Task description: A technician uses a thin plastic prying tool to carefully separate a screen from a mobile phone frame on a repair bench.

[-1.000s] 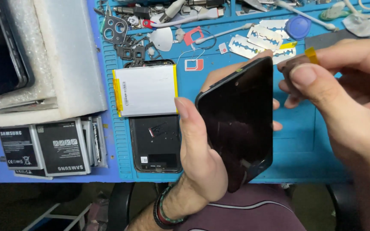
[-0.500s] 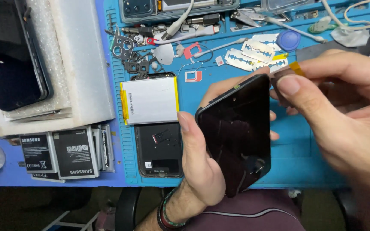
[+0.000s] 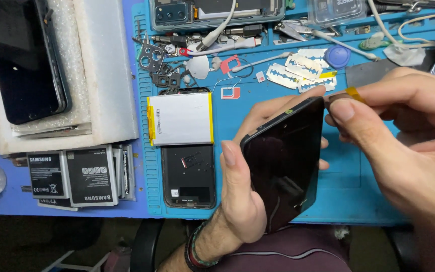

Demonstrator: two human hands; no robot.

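My left hand [image 3: 245, 189] grips a black smartphone [image 3: 284, 163] with a dark screen, held tilted above the blue work mat [image 3: 358, 196]. My right hand [image 3: 404, 146] pinches a small thin dark tool with an orange end [image 3: 347, 96] against the phone's top right corner. The thumb and forefinger hide most of the tool. On the mat to the left lies an opened phone body [image 3: 188, 174] with a silver battery [image 3: 179, 119] resting on its upper half.
Razor blades [image 3: 298, 70], a blue round pick [image 3: 337, 56], camera bezels, small parts and cables litter the mat's top. Another opened phone [image 3: 212, 12] lies at the top edge. Left are foam sheets with a dark phone [image 3: 23, 60] and stacked black batteries [image 3: 74, 176].
The view has shifted so the bench sits lower and further right in frame. My hands keep the same hold, with the tool still at the phone's top corner.
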